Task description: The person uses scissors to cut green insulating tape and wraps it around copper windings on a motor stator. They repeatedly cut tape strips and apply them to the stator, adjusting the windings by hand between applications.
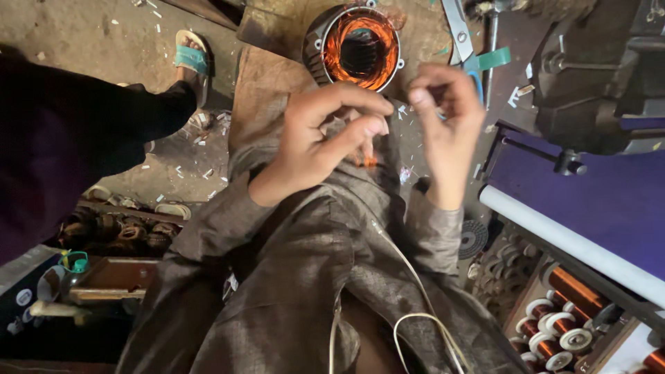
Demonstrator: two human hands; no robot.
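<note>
Motor stator (360, 47) with copper windings, upper centre of frame, on brown bench (267, 76). Left hand (322, 135) just below it, fingers curled, pinching something too small to tell. Right hand (447, 114) beside, fingertips pinched likewise. Copper wire spools (561, 325) lower right.

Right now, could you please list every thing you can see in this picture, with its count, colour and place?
motor stator: one, grey shell with copper-orange winding, top centre on the bench
scissors: one, blue handle, right of the stator
wire spools: several, copper on white reels, bottom right
white roll: one, right, along the purple surface
sandal: one, teal strap, top left on another person's foot
bottle: one, green cap, bottom left
left hand: fingers curled, below the stator
right hand: fingers pinched, by the scissors
</note>
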